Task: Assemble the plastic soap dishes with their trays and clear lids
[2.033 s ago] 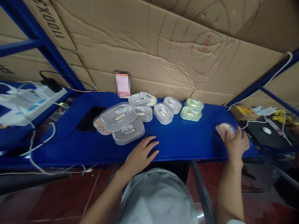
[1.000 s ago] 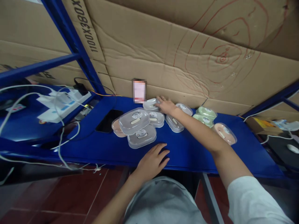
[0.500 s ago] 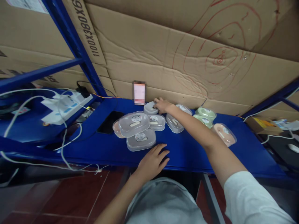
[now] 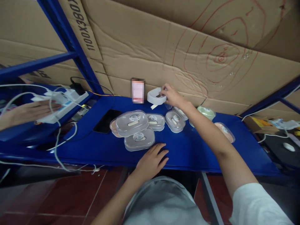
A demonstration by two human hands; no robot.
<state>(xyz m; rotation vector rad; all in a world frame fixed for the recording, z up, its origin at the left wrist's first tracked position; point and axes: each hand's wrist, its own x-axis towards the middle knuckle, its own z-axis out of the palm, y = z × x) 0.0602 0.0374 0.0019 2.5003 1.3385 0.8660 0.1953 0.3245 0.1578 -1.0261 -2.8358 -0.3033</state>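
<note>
My right hand (image 4: 170, 94) is closed on the near rim of a white roll (image 4: 154, 95), fingers at its dark central hole. The roll is raised and tilted, and a short white strip hangs from its underside. Flat on the blue table (image 4: 182, 156) near the front edge lies my left hand (image 4: 152, 159), fingers spread and holding nothing. Just beyond it are clear-lidded oval boxes with round stickers: a grey box (image 4: 139, 140), a second grey box (image 4: 131, 123) overlapping a pink one, and others farther back. My right forearm partly hides the boxes on the right.
A phone-like device (image 4: 137, 90) with a blurred screen leans on the cardboard wall (image 4: 140, 59). A dark phone (image 4: 107, 120) lies to the left. Another person's hand (image 4: 30, 113) reaches over white power strips (image 4: 70, 93) with tangled cables. Green (image 4: 206, 112) and pink (image 4: 225, 131) boxes stand right.
My right hand has lifted the white roll off the table, up and slightly right, and its strip now hangs down. Another person's hand has come in at left. My left hand stays put.
</note>
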